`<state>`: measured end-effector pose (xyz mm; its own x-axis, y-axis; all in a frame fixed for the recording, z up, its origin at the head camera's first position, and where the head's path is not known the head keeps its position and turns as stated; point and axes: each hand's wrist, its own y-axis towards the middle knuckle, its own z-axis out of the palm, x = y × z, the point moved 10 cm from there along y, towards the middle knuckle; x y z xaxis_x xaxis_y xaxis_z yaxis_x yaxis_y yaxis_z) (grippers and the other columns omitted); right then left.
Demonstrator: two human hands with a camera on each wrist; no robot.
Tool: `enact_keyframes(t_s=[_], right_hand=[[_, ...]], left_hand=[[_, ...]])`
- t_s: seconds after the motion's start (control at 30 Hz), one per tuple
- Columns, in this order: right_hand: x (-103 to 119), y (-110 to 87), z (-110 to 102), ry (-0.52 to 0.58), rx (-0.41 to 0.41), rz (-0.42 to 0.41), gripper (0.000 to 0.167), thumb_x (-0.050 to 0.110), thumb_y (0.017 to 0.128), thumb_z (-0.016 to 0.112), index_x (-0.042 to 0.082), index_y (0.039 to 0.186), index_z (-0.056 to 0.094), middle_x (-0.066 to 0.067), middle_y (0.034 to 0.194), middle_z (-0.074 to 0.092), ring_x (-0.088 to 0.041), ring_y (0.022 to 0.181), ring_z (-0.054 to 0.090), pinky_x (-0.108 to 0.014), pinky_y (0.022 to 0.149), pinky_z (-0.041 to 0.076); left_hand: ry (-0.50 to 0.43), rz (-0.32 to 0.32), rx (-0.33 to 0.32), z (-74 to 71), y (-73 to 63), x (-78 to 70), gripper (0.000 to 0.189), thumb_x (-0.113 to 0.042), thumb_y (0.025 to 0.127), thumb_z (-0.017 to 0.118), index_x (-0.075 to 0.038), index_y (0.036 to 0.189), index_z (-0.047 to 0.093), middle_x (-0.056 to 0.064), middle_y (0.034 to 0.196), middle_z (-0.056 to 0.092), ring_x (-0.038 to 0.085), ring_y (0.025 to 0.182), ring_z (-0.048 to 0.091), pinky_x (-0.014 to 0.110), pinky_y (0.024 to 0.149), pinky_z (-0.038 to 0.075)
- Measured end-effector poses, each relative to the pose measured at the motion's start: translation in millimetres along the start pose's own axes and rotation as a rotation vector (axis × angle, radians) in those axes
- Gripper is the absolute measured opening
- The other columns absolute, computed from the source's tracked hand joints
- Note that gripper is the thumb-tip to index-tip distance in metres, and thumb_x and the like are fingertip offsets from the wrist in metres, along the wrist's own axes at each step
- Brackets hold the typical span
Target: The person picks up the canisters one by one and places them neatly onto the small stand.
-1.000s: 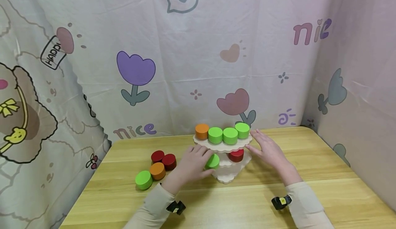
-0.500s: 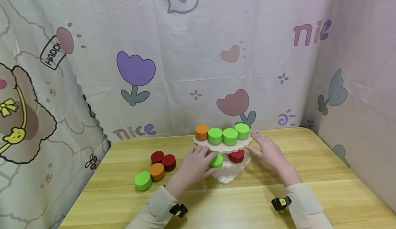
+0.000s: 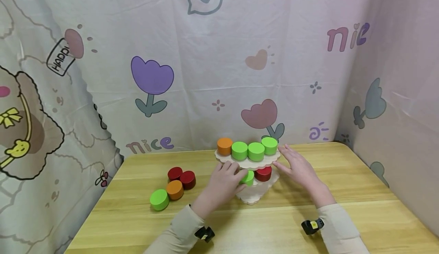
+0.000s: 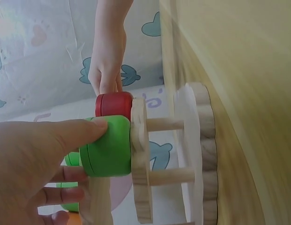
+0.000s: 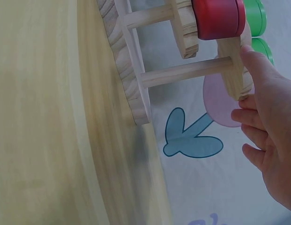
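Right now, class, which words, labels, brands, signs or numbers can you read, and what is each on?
"nice": patterned cloth, lower left.
"nie": same cloth, upper right.
"HAPPI", last letter uncertain: printed sign, left side.
Wrist cameras: any markings too small to read.
Discs, wooden stand: no lettering visible.

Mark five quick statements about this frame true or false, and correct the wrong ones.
1. The left hand holds a green block. True.
2. A red block stands on the middle tier. True.
3. The right hand holds that red block. False: the right hand is at the edge of the top tier.
4. Every block visible on the top tier is green. False: an orange block stands there with three green ones.
5. Four loose blocks lie on the table. True.
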<state>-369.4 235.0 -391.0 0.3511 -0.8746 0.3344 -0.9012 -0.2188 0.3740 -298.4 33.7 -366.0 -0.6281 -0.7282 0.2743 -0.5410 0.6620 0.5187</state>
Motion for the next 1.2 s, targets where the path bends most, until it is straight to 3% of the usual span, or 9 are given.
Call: enact_keyframes(t_s=[0.17, 0.77, 0.97, 1.2], right_hand=[[0.1, -0.8, -0.7, 0.001, -0.011, -0.008, 0.072, 0.050, 0.094, 0.057, 0.003, 0.146, 0.041, -0.019, 0.151, 0.040, -0.041, 0.144, 0.030, -0.059, 0.114, 0.026], [-0.7, 1.0, -0.6, 0.007, -0.008, 0.000, 0.074, 0.052, 0.094, 0.056, 0.003, 0.147, 0.040, -0.020, 0.152, 0.040, -0.041, 0.144, 0.030, -0.060, 0.113, 0.026], [-0.5, 0.7, -1.1, 0.010, -0.003, 0.004, 0.074, 0.052, 0.093, 0.056, 0.004, 0.147, 0.040, -0.019, 0.152, 0.040, -0.041, 0.144, 0.030, -0.060, 0.113, 0.026], [-0.2, -0.5, -1.4, 0.002, -0.002, 0.003, 0.073, 0.051, 0.094, 0.056, 0.004, 0.147, 0.040, -0.019, 0.152, 0.040, -0.041, 0.144, 0.030, -0.060, 0.114, 0.026]], left_hand=[[-0.006, 0.010, -0.030, -2.9, 3.5, -5.2, 0.034, -0.046, 0.083, 0.072, -0.029, 0.111, 0.064, -0.006, 0.097, 0.056, 0.014, 0.089, 0.049, 0.027, 0.074, 0.037], [0.008, -0.009, -0.015, 0.3, 9.1, -6.3, 0.032, -0.043, 0.085, 0.071, -0.028, 0.112, 0.063, -0.006, 0.094, 0.054, 0.013, 0.087, 0.050, 0.026, 0.069, 0.034], [0.006, 0.000, -0.057, -7.5, 5.4, -5.7, 0.035, -0.045, 0.083, 0.074, -0.026, 0.110, 0.065, -0.006, 0.093, 0.056, 0.014, 0.087, 0.051, 0.027, 0.072, 0.038], [-0.009, -0.014, -0.037, -13.2, -4.5, -1.3, 0.037, -0.045, 0.083, 0.074, -0.025, 0.113, 0.064, -0.006, 0.098, 0.058, 0.015, 0.090, 0.053, 0.028, 0.072, 0.040]])
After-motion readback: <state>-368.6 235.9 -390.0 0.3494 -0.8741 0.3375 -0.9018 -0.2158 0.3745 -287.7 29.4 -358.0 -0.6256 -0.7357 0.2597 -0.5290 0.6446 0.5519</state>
